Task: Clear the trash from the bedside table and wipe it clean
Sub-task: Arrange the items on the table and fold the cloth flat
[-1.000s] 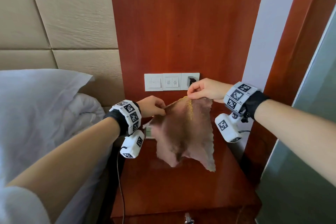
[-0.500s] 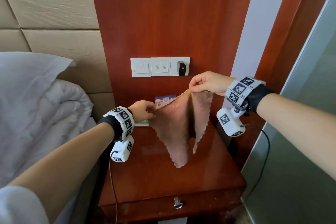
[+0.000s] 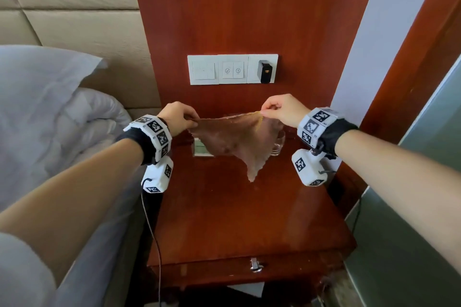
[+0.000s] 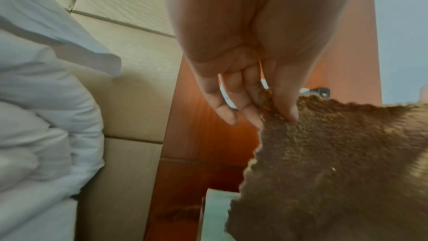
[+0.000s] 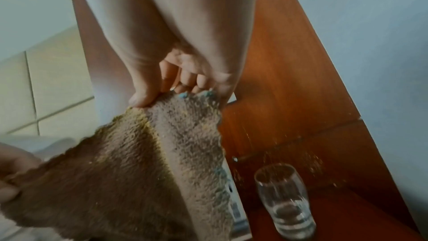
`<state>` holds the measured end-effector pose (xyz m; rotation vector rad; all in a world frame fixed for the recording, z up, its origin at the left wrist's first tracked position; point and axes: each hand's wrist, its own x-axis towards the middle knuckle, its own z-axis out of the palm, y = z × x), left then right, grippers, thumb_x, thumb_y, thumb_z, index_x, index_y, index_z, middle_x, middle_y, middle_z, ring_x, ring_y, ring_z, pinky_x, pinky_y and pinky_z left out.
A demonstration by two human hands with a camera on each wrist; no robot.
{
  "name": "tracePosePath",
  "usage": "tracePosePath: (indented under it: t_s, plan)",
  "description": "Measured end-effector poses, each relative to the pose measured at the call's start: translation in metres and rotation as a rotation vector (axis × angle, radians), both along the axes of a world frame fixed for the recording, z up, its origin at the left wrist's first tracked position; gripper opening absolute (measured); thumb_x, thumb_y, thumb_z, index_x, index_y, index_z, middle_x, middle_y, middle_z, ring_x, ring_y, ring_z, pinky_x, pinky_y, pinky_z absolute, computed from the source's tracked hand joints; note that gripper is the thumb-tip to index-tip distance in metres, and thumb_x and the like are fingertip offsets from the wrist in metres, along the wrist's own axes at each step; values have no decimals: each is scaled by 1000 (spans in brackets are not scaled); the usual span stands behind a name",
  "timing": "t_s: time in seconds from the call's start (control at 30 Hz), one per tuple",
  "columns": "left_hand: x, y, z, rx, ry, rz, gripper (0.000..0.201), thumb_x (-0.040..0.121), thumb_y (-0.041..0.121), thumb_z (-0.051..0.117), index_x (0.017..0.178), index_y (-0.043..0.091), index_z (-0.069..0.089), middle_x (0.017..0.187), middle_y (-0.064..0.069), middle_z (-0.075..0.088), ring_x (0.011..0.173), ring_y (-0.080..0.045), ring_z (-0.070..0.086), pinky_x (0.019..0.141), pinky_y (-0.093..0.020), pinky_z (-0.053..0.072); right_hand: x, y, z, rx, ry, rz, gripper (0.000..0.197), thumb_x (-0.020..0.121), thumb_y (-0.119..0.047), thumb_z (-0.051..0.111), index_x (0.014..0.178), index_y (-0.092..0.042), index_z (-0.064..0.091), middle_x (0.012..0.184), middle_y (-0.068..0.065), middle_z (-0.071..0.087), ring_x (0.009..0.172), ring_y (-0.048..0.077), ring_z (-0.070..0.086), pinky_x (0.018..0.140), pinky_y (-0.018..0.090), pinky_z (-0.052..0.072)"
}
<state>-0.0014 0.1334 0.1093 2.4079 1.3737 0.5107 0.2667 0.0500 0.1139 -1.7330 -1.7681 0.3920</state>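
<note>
Left hand [image 3: 177,117], frame centre-left, pinches one corner of the brown fuzzy cloth [image 3: 239,139]. The cloth hangs stretched between both hands above the glossy red-brown wooden desk [image 3: 249,219]. Right hand [image 3: 284,109], centre-right, pinches the opposite corner.

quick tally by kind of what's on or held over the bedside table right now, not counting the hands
cloths: 1, the brown cloth, held above the bedside table by the left hand and right hand
drinking glasses: 1, the clear glass
card stands: 1, the small card stand, partly hidden by the cloth
total: 3
</note>
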Motion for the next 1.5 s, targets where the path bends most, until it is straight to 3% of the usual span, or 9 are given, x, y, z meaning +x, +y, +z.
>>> tracePosePath:
  t_s: [0.27, 0.43, 0.53, 0.73, 0.9, 1.0, 1.1, 1.3, 1.5]
  plan:
    - [-26, -26, -83, -324, 247, -185, 20, 81, 12, 70, 100, 7, 72, 81, 5, 63, 73, -5, 55, 68, -11, 40, -14, -33, -73, -481, -160, 243, 16, 90, -22, 61, 99, -11, 68, 92, -3, 64, 83, 9, 56, 81, 24, 44]
    - [-34, -47, -91, -483, 344, -260, 13, 79, 10, 72, 92, 11, 73, 62, 17, 61, 58, 3, 54, 72, -23, 46, -27, -57, -93, -688, -243, 343, 12, 89, -29, 61, 94, -20, 67, 83, -11, 63, 74, 2, 54, 75, 20, 43]
    - [-36, -61, -93, -518, 427, -278, 17, 81, 14, 70, 98, 14, 72, 65, 15, 60, 61, 0, 52, 63, -15, 43, -35, -71, -100, -739, -244, 375, 10, 90, -31, 60, 92, -23, 66, 78, -17, 59, 69, 0, 52, 69, 15, 39]
    - [-46, -72, -103, -752, 414, -253, 12, 80, 11, 72, 89, 17, 70, 77, 5, 67, 74, -9, 62, 92, -31, 49, -43, -91, -112, -859, -144, 389, 10, 90, -32, 59, 82, -32, 65, 80, -11, 61, 73, 4, 55, 75, 21, 45]
    - [-45, -69, -103, -749, 396, -244, 12, 82, 10, 69, 93, 14, 69, 78, 6, 65, 75, -10, 61, 90, -31, 51, -43, -88, -115, -792, -150, 330, 8, 91, -30, 59, 88, -25, 65, 71, -14, 57, 61, -2, 52, 65, 12, 41]
    - [-40, -60, -105, -598, 395, -228, 23, 84, 14, 67, 107, 10, 68, 78, 11, 60, 75, -8, 58, 75, -22, 50, -39, -77, -119, -678, -137, 248, 16, 91, -24, 59, 100, -13, 66, 69, -11, 55, 56, 0, 47, 55, 10, 35]
    - [-35, -48, -113, -454, 377, -192, 28, 83, 18, 69, 110, 13, 68, 88, 5, 61, 80, -11, 55, 69, -21, 44, -36, -64, -129, -584, -95, 148, 17, 90, -20, 61, 99, -7, 67, 67, -11, 53, 58, 1, 45, 56, 13, 34]
    - [-22, -26, -133, -354, 336, -77, 33, 84, 17, 67, 117, 13, 63, 116, -5, 63, 102, -20, 58, 81, -23, 42, -37, -36, -149, -423, -43, -85, 14, 86, -20, 66, 93, -9, 69, 75, -5, 58, 80, 14, 55, 74, 25, 41]
    - [-26, -21, -153, -318, 282, -4, 33, 78, 17, 73, 108, 18, 60, 109, -3, 54, 101, -21, 56, 83, -29, 47, -46, -28, -166, -366, -159, -180, 19, 85, -28, 65, 99, -16, 61, 96, 2, 56, 91, 17, 54, 84, 32, 46]
